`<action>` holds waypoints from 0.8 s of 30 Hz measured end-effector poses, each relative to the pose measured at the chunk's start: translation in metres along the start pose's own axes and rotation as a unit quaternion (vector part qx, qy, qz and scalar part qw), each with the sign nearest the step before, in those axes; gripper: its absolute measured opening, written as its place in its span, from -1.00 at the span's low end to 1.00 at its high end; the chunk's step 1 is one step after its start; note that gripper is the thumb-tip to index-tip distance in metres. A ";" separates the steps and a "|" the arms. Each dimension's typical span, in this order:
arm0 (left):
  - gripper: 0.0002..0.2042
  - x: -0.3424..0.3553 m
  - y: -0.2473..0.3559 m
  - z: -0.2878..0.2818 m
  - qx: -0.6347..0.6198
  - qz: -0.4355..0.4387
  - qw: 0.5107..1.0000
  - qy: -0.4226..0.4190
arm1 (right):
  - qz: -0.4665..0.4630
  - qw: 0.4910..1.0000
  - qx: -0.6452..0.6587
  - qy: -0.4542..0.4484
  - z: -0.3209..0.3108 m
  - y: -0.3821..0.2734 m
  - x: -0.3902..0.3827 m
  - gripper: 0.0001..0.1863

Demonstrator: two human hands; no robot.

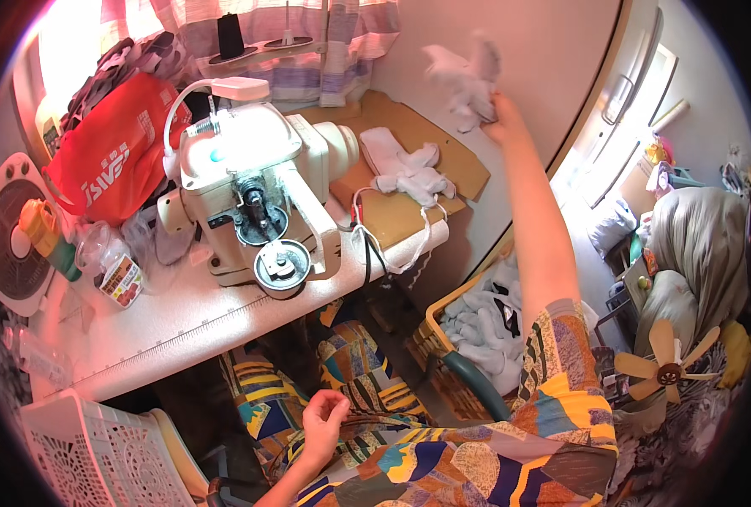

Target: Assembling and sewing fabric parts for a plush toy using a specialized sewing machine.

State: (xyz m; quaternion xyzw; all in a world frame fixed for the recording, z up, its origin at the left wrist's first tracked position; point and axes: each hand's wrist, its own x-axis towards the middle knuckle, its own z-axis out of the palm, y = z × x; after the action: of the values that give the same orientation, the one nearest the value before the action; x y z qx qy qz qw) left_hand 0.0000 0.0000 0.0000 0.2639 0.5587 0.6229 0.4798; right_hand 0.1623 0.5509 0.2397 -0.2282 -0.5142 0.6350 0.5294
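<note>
My right arm is stretched far out to the upper right. At its end my right hand grips a white knitted glove, whose fingers flop loosely and blur a little at the top. Below and left of it, another white glove or small bunch of gloves lies on brown cardboard beside the sewing machine. Over my lap rests my left hand, its fingers curled in with nothing visible in them. The white sewing machine stands on the table in front of me, a round metal part open at its front.
A yellow basket full of white gloves stands under my right arm. Around the white table are a red bag, a fan, a clear plastic jar and a white crate. Cords hang at the table's right edge.
</note>
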 end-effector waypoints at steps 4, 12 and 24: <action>-0.88 -0.003 -0.001 -0.004 0.001 0.009 1.000 0.003 | -0.026 0.989 0.113 -0.096 0.016 -0.024 -0.047 -0.76; -0.79 0.019 0.054 -0.007 0.024 0.108 0.994 -0.017 | 0.044 0.968 -0.168 -0.182 0.098 -0.043 -0.235 -0.80; -0.31 0.004 0.139 -0.034 0.368 0.400 0.839 -0.020 | 0.227 0.691 -0.149 -0.670 0.230 0.093 -0.278 -0.71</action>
State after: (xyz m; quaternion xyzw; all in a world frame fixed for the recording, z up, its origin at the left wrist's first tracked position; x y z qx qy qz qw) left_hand -0.0736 0.0001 0.1234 0.6336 0.5831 0.5039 0.0678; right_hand 0.0226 0.2122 0.1704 0.0724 -0.7524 0.6356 -0.1574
